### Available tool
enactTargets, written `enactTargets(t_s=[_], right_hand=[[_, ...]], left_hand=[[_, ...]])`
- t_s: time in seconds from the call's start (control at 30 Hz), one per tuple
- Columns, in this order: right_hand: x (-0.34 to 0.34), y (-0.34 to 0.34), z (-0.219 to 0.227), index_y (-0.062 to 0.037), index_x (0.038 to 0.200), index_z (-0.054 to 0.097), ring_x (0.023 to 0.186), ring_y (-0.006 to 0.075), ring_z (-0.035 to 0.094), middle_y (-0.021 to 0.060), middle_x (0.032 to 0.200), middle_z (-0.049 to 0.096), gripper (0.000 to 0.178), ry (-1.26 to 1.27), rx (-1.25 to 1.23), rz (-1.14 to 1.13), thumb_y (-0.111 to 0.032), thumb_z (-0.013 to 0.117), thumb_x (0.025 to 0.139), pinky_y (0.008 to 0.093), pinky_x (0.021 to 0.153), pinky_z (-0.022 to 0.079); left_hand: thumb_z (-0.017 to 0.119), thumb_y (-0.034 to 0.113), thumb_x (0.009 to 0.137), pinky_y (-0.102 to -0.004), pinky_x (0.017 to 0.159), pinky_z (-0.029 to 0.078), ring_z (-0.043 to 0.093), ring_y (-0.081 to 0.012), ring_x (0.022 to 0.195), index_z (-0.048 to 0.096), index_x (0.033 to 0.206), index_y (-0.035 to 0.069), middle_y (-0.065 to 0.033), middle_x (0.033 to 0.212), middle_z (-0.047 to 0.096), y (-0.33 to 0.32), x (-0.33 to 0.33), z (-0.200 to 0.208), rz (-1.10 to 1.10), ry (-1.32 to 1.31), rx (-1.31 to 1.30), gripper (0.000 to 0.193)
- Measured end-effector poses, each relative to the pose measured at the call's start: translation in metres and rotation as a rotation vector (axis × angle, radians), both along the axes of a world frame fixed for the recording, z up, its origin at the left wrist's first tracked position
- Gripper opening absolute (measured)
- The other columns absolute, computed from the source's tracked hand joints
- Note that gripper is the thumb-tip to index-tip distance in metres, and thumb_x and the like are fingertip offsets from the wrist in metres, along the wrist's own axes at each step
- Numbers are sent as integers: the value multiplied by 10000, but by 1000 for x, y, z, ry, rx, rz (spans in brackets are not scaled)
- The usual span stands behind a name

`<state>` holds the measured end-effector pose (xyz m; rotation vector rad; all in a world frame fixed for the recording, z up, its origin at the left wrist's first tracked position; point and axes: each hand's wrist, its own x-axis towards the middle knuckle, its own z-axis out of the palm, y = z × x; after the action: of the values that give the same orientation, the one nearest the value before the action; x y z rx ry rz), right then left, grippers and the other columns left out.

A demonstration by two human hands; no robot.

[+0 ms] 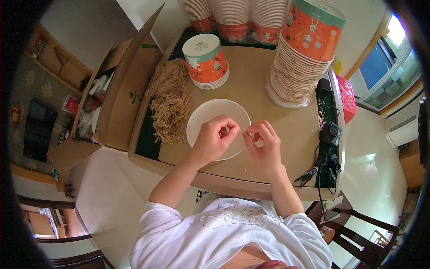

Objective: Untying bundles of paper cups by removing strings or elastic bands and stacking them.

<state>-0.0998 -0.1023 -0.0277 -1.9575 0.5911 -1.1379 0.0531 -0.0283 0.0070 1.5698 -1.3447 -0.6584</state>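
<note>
Both hands hover over a round white paper tub (237,110), whose pale inside faces up near the table's front edge. My left hand (215,139) pinches thumb and forefinger together above the tub's middle. Close beside it, my right hand (264,143) is in a similar pinch at the tub's right rim. The fingertips nearly meet; whatever lies between them is too small to make out. Left of the tub lies a heap of tan twine (168,107). Just behind stands a short upside-down stack of orange and green paper tubs (207,62).
A tall stack of nested tubs (309,49) wound with twine stands back right; wrapped stacks (233,20) line the back. An open cardboard box (127,89) borders the table's left. Black cables and adapters (329,157) lie along the right edge. A dark wooden chair (358,233) is lower right.
</note>
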Motion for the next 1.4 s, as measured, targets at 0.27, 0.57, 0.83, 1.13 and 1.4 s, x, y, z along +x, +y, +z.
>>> enactTargets(t_s=[0.27, 0.57, 0.83, 1.13, 1.4], right_hand=[[0, 1, -6, -18, 887, 612, 662, 148, 559, 71, 795, 618, 94, -19, 142, 29, 6, 660, 810, 262, 607, 462], [3, 2, -15, -9, 901, 636, 683, 67, 542, 23, 798, 651, 54, -158, 416, 63, 7, 640, 849, 225, 637, 451], [2, 1, -8, -33, 877, 601, 835, 222, 583, 104, 910, 604, 205, -54, 46, -66, -1, 729, 720, 305, 687, 492], [3, 1, -5, -20, 868, 598, 796, 230, 585, 107, 889, 599, 151, -48, 42, -76, 36, 673, 749, 317, 711, 493], [5, 1, 0, -22, 866, 601, 756, 217, 566, 93, 866, 600, 139, -14, 57, -77, 28, 671, 757, 309, 683, 480]], left_hand=[[632, 72, 864, -231, 525, 407, 476, -53, 568, 663, 912, 8, -28, 768, 653, -1, 1, -13, 18, 113, -62, 85], [669, 54, 821, -230, 527, 426, 526, -67, 575, 680, 923, 24, -30, 775, 658, 2, -4, 2, 15, -72, -8, 106], [662, 65, 826, -240, 517, 434, 533, -79, 547, 652, 844, 18, -40, 758, 657, 1, -6, 6, 68, -56, 10, 52], [660, 69, 828, -235, 514, 423, 516, -66, 552, 636, 838, 12, -30, 741, 643, 3, -6, 5, 41, -37, 5, 63], [653, 69, 827, -224, 502, 400, 472, -46, 530, 633, 830, 18, -6, 718, 627, 5, -4, 2, 54, 8, 14, 55]])
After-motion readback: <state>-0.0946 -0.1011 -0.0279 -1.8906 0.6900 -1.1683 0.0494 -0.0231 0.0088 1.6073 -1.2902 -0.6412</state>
